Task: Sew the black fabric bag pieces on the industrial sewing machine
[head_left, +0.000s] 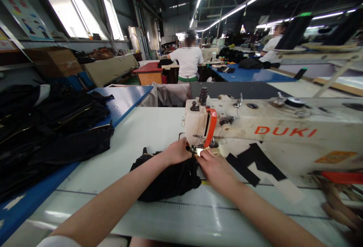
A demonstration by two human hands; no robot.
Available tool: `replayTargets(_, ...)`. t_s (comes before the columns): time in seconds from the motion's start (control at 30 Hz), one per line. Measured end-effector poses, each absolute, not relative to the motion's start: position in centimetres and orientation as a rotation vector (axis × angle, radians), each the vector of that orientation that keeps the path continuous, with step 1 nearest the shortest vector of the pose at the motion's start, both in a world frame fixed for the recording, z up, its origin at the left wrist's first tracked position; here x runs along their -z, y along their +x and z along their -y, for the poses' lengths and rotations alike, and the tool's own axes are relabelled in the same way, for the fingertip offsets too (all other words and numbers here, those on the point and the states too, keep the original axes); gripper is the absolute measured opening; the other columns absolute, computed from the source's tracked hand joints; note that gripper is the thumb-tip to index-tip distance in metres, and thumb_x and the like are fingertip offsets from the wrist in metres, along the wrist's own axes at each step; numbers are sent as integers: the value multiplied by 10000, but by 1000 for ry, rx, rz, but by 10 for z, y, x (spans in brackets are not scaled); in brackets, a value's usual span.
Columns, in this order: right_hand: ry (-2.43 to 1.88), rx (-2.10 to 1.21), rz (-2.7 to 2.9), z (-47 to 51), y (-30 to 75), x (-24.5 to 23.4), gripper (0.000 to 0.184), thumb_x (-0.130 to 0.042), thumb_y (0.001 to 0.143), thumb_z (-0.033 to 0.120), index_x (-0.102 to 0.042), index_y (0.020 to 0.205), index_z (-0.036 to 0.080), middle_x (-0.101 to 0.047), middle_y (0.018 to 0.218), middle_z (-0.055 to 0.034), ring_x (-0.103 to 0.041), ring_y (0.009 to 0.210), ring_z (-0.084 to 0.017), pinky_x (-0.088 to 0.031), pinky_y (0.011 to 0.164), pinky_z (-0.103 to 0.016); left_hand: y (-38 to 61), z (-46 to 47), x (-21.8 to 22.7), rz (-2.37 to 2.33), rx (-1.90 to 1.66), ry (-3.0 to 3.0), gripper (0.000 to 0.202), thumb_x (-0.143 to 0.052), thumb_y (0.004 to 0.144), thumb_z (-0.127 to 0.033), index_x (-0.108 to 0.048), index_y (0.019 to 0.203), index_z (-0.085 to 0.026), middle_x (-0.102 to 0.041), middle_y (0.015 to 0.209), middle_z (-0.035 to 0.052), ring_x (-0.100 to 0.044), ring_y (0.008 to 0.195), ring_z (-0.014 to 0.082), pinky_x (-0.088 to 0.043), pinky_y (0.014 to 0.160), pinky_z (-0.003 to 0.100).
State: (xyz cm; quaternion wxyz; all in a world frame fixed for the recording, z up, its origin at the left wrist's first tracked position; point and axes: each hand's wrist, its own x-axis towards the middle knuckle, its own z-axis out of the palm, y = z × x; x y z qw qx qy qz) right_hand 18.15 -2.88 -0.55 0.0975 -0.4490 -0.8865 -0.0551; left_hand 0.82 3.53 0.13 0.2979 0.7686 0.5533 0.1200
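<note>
A bunched piece of black fabric (167,180) lies on the white sewing table (136,133), pushed up to the needle of a cream sewing machine (272,126) marked DUKI. My left hand (178,151) is closed over the top of the fabric just left of the presser foot. My right hand (216,167) rests flat-ish on the fabric's right edge, fingers pointed at the needle and pressing the cloth down. The needle area between my hands is lit and partly hidden by my fingers.
A heap of black garments (48,126) lies on a blue table (127,99) to the left. Black tape strips (249,162) mark the table right of the needle. Two people in white shirts (187,61) work at stations further back. Windows line the left wall.
</note>
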Motion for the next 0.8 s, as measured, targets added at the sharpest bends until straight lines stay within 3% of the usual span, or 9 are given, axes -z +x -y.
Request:
replayTargets(0.27, -1350, 113, 2581, 26, 183, 8, 226, -481, 828, 73, -608, 985, 173, -577, 915, -73, -508, 865, -223, -372, 762, -343, 8, -41, 4, -1383, -392, 2105, 461, -548, 664, -197, -541, 1124, -190, -659, 1071, 75, -603, 983, 264, -456, 787, 291)
replayTargets(0.53, -1309, 115, 2561, 27, 185, 12, 207, -486, 836, 86, -619, 967, 177, -581, 902, -70, -500, 869, -223, -365, 769, -343, 10, -33, -1, -1488, -334, 2036, 418, -551, 654, -208, -570, 1066, -141, -670, 924, 75, -620, 857, 256, -452, 683, 278)
replayTargets(0.8, -1390, 78, 2546, 27, 183, 5, 228, -459, 823, 60, -606, 952, 177, -580, 910, -77, -497, 859, -223, -352, 784, -346, 12, -41, 0, -1424, -399, 2001, 493, -574, 652, -168, -561, 1144, -207, -661, 1101, 55, -600, 1007, 274, -464, 819, 293)
